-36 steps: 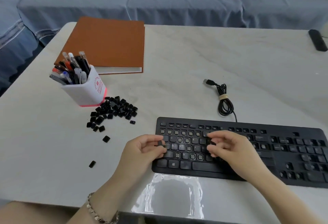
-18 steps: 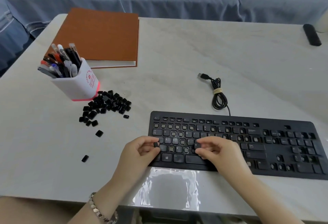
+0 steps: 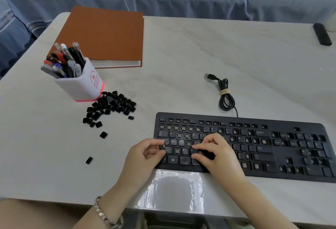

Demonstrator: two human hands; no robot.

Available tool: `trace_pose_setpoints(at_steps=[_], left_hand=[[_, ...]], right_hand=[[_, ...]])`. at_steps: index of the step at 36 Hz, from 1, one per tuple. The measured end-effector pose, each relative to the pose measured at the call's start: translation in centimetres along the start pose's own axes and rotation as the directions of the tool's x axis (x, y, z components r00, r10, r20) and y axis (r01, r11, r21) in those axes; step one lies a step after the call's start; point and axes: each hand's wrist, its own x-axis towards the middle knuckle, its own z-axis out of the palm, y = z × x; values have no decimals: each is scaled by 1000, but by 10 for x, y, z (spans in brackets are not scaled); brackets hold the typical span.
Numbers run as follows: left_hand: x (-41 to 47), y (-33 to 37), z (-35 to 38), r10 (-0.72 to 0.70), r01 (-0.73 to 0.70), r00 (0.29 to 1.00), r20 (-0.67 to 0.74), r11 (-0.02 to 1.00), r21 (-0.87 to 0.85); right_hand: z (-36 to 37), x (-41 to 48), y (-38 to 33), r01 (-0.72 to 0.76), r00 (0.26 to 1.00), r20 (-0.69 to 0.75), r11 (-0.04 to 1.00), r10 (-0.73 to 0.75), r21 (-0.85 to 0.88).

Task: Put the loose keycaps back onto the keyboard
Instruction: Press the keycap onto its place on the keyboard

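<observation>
The black keyboard [image 3: 263, 148] lies at the table's near right, with many bare switch sockets showing. My left hand [image 3: 145, 156] hovers at its left end and pinches one black keycap [image 3: 161, 146] between thumb and fingertips. My right hand [image 3: 218, 153] is curled over the lower letter rows; thumb and fingers pinch a dark keycap [image 3: 201, 153] down against the keys, mostly hidden by the fingers. A pile of loose keycaps [image 3: 112, 105] lies left of the keyboard. Stray keycaps lie nearer: one [image 3: 103, 135] below the pile, another [image 3: 89, 160] closer to me.
A white pen holder [image 3: 80, 85] full of pens stands just behind the pile. A brown book [image 3: 103, 36] lies at the back left. The keyboard's coiled USB cable [image 3: 225, 94] rests behind it, and a black remote [image 3: 322, 34] sits at the far right edge.
My right hand has come down and toward me from the middle rows to the lower letter row, still curled on its keycap. My left hand keeps its keycap at the keyboard's left end.
</observation>
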Motion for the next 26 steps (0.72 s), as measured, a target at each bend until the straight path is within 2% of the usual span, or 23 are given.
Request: trace_pose_setpoints(at_steps=[10,15,26], left_hand=[[0,-2,0,10,-10,1000,-3,1000,-3],[1,-3,1,18,-18,1000,-4,1000,7],[2,-2,2,23,-23,1000,-1,1000,-12]], right_hand=[[-12,-5,10,4,999,-46,1000,-3,21],[-13,-7,11,62,998,7,998,-61,-29],[-13,0,-1,-34,998,51,994,40,-103]])
